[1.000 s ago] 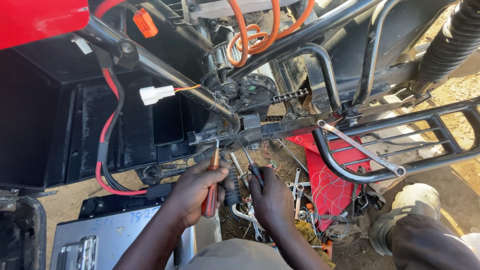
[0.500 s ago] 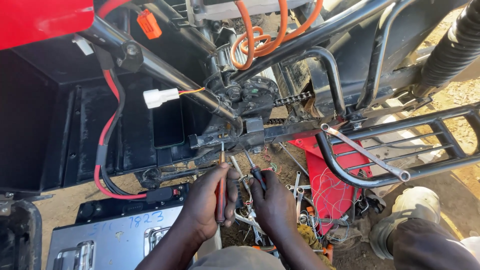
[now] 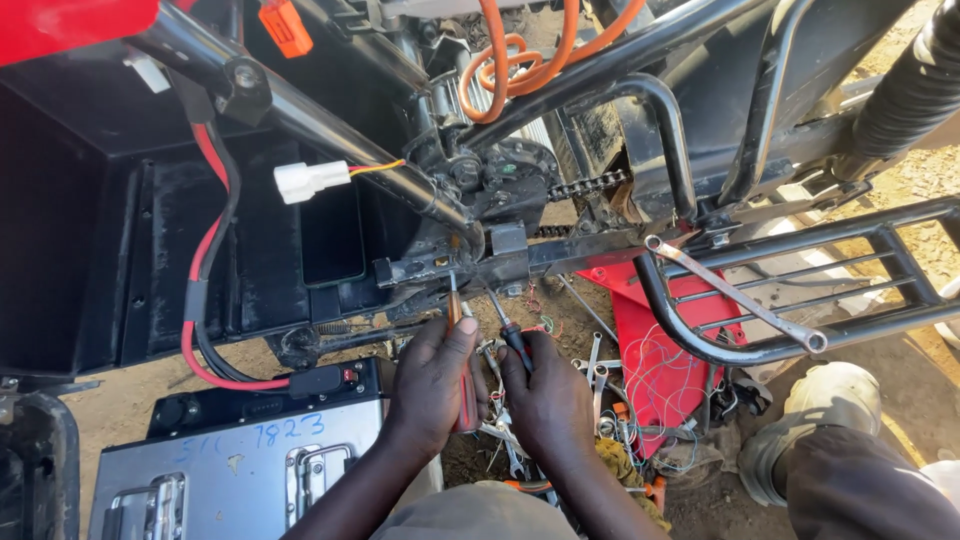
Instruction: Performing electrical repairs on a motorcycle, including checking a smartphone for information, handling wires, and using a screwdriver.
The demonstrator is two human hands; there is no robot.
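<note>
Red-handled screwdriver [image 3: 462, 372] sat upright at 6 o'clock of the frame bracket [image 3: 470, 262], tip at the bracket's underside. Left hand [image 3: 432, 385] clenched round its handle. Right hand [image 3: 545, 395] gripped a second, black-and-red screwdriver [image 3: 510, 338], angled toward 11 o'clock at the same bracket. Step judged: working a fastener under the bracket with both tools. Drive chain [image 3: 585, 185] ran off at 2 o'clock, a loose wrench [image 3: 735, 292] on the rack at 3, silver battery case [image 3: 240, 470] at 8.
</note>
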